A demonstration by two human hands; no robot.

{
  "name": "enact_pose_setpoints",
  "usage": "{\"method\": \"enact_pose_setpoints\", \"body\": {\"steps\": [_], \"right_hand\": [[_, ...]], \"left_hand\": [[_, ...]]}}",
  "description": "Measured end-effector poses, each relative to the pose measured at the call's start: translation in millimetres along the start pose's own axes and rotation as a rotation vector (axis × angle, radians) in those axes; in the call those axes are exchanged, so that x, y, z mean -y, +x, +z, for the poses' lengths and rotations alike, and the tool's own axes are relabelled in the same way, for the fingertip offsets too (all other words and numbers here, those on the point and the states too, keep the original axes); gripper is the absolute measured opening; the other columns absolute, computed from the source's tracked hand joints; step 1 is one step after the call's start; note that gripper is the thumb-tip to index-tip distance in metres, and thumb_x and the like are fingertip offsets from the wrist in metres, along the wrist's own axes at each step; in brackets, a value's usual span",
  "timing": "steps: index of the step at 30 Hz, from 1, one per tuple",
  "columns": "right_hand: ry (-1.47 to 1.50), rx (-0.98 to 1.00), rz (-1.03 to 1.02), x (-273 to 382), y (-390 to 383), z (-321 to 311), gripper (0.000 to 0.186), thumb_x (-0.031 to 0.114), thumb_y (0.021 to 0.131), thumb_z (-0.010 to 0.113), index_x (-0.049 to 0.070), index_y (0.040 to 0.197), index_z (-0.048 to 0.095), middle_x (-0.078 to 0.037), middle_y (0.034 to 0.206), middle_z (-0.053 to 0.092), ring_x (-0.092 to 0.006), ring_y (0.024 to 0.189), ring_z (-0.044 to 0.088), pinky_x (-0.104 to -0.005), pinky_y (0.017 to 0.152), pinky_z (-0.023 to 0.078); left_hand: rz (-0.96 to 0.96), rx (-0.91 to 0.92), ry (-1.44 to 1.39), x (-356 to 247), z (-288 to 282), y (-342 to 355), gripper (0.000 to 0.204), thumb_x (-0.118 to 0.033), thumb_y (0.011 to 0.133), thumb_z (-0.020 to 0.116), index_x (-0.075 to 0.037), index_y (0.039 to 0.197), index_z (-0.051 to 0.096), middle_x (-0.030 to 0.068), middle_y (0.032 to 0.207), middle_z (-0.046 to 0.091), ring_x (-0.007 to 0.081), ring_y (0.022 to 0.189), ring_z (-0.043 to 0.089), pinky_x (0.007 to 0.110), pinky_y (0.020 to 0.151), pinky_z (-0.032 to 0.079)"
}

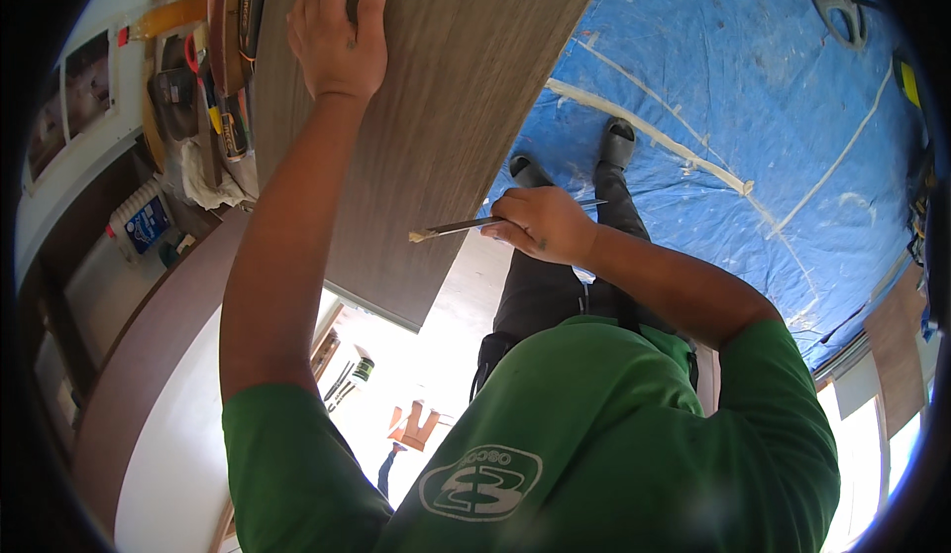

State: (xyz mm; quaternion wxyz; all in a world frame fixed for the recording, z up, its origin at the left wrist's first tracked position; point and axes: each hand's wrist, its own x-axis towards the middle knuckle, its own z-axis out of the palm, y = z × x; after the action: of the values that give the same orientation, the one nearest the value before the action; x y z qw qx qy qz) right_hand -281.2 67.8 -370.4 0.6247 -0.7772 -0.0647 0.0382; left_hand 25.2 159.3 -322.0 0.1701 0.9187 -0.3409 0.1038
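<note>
My left hand [340,53] lies flat with its fingers stretched out on a brown wood-grain board [421,127], near the board's far left part. Closer to me, my right hand [543,224] is closed round a thin, flat, dark tool [464,226]. A tan lump of material covers one end of it, above the board's near right edge. The tool's other narrow end sticks out to the right behind the hand. Whether it is a blade, a file or a spreader I cannot tell.
Hand tools with orange and black handles [256,8] and a white cloth [206,178] lie along the board's left. A white bottle with a blue label [141,221] stands on a lower shelf. A blue tarp [753,107] covers the floor at the right, with tan strips [654,137] on it.
</note>
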Motion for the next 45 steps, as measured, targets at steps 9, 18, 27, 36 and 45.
{"method": "enact_pose_setpoints", "body": {"steps": [9,18,27,36,45], "right_hand": [[-0.037,-0.051,-0.048,-21.0,10.0,-21.7,0.033,0.039,0.095,0.071,0.009,0.083,0.068,-0.009,0.077,0.064,-0.0313,0.065,0.064,-0.0416,0.056,0.048],[0.059,-0.428,0.244,-56.2,39.7,-118.9,0.037,0.041,0.101,0.065,0.005,0.089,0.069,-0.004,0.063,0.056,-0.0161,0.053,0.053,-0.0323,0.052,0.045],[-0.108,-0.093,0.043,-9.8,9.4,-75.3,0.02,0.027,0.098,0.066,0.008,0.095,0.071,-0.012,0.086,0.069,-0.0294,0.073,0.068,-0.0408,0.061,0.054],[-0.197,-0.005,0.055,-12.8,-0.3,-33.6,0.027,0.033,0.095,0.071,0.009,0.083,0.066,-0.01,0.079,0.063,-0.0296,0.068,0.066,-0.0421,0.056,0.052],[0.011,-0.647,0.376,-49.7,60.6,-168.4,0.041,0.045,0.104,0.058,0.007,0.095,0.072,-0.009,0.067,0.06,-0.0193,0.055,0.058,-0.0358,0.053,0.048]], "left_hand": [[0.006,-0.004,0.04,5.5,4.4,-2.8,0.059,-0.05,0.104,0.05,-0.007,0.143,0.056,0.0218,0.153,0.048,0.0395,0.143,0.043,0.05,0.118,0.033],[0.031,-0.017,-0.002,8.2,5.4,-0.8,0.056,-0.046,0.104,0.052,-0.006,0.142,0.057,0.0229,0.152,0.05,0.0403,0.142,0.044,0.05,0.118,0.033],[0.03,0.006,0.001,5.9,5.8,-0.7,0.054,-0.042,0.104,0.053,-0.004,0.142,0.056,0.0228,0.153,0.048,0.04,0.143,0.042,0.049,0.118,0.033],[-0.041,0.051,-0.042,8.3,6.8,-2.6,0.061,-0.05,0.103,0.05,-0.007,0.147,0.052,0.019,0.157,0.045,0.0375,0.148,0.036,0.053,0.122,0.022],[0.019,0.017,0.025,4.6,3.4,-1.8,0.053,-0.04,0.105,0.053,-0.002,0.142,0.056,0.0254,0.152,0.048,0.0408,0.143,0.042,0.049,0.118,0.033]]}}
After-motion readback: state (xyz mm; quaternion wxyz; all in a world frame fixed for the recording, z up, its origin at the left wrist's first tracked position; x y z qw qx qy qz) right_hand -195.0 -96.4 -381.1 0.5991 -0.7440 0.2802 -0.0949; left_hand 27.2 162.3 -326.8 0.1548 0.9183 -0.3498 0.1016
